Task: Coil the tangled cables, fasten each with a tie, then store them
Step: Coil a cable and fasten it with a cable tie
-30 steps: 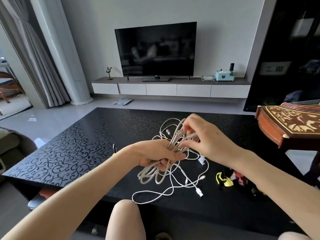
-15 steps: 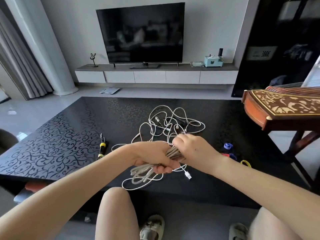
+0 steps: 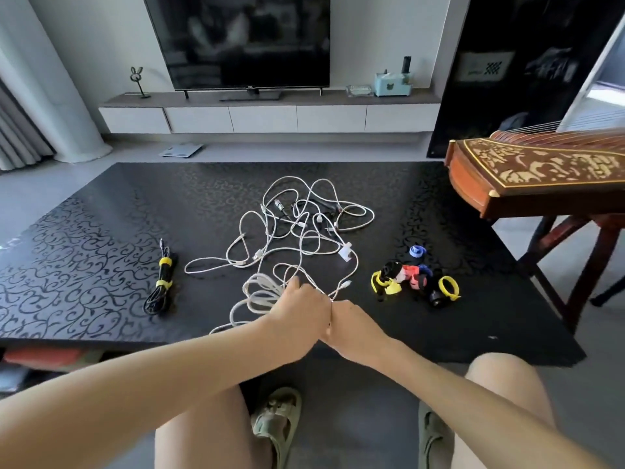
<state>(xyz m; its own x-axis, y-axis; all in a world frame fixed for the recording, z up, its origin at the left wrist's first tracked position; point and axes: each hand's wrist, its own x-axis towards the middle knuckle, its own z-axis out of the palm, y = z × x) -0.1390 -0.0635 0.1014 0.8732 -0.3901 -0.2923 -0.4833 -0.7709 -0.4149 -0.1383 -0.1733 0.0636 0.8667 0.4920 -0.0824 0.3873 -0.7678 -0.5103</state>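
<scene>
Both fists are down near the front edge of the bench, knuckles touching. The left hand is clenched round a half-wound coil of white cable, whose loops spill out to its left onto the dark top. The right hand is curled tight against it and, as far as I can see, pinches the same cable where a loose strand runs out between the two fists. That strand leads up to the tangle of white leads sprawled in the middle of the bench.

I'd say this stuff is light, limp and a bit springy, so the loops will want to slump open if the grip slackens. The best hold looks to be across all the turns at one spot, leaving the free end to feed through the other hand, with the plugs kept from snagging.

A heap of coloured ties lies just right of the hands, and a black cable with yellow ties on it sits well off to the left
</scene>
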